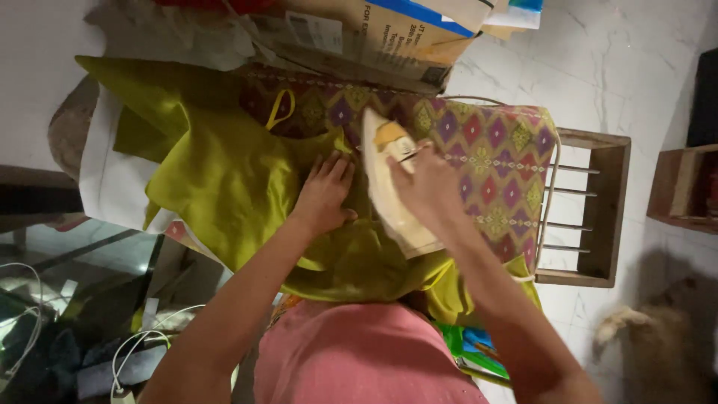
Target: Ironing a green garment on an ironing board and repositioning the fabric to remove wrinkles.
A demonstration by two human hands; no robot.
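An olive-green garment (pixel 217 179) lies spread over an ironing board covered in a purple, red and yellow diamond-patterned cloth (pixel 493 157). My left hand (pixel 325 194) presses flat on the green fabric, fingers apart. My right hand (pixel 426 183) grips the handle of a cream-coloured clothes iron (pixel 389 187), which rests on the garment just right of my left hand, its tip pointing away from me.
Cardboard boxes (pixel 374 37) are stacked at the board's far end. A wooden frame with metal rods (pixel 598 217) juts out at the right. A glass-topped table (pixel 82 299) with white cables stands at lower left. A furry animal (pixel 658 344) lies on the marble floor at lower right.
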